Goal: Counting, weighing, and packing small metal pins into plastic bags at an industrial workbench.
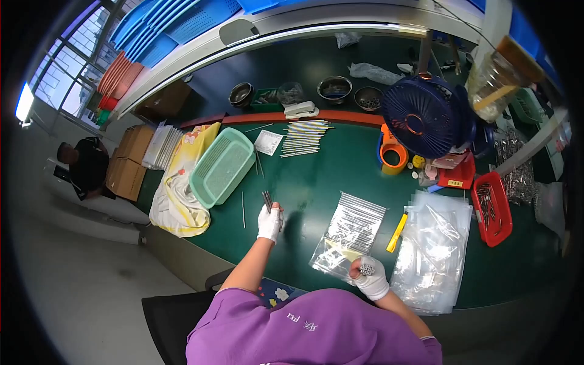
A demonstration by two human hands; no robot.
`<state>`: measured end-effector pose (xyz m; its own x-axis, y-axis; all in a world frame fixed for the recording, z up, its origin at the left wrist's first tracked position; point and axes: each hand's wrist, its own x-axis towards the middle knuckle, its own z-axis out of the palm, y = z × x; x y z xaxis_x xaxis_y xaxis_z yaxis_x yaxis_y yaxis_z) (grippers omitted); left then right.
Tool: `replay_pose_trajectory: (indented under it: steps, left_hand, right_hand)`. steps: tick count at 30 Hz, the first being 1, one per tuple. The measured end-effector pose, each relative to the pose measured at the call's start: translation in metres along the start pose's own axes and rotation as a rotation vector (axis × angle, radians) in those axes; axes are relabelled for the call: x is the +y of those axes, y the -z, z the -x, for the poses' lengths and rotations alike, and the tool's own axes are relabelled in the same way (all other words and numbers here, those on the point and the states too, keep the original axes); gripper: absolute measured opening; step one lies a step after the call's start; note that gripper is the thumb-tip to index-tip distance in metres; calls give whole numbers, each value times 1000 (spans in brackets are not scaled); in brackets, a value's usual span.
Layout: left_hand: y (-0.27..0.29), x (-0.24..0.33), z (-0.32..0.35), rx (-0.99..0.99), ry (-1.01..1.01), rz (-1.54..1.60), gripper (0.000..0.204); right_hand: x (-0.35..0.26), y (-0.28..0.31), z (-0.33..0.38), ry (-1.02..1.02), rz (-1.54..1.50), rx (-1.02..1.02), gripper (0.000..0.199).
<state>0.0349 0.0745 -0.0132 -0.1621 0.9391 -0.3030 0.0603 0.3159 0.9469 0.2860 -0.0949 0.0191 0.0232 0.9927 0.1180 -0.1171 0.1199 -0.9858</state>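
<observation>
Our left fingers (pixel 276 210) clamp thin rods (pixel 266 198), tips jutting beyond; our right fingers (pixel 355 268) curl around a rod bundle (pixel 367 269)!

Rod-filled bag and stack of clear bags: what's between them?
Head view: a slim yellow tool lies between the rod-filled bag and clear bags, with the right hand at the near end.
</observation>
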Motion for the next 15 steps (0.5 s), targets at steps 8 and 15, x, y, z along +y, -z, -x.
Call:
replay_pose_trajectory:
  steps: [8,15]
  left_hand:
    - [29,-35,-51,42,-332,-93,31]
    - [31,-43,-49,-162,-473,36,28]
  right_hand:
    - [34,-104,-89,480,-76,-208,26]
    - [109,-157,-85,312,261,-99,19]
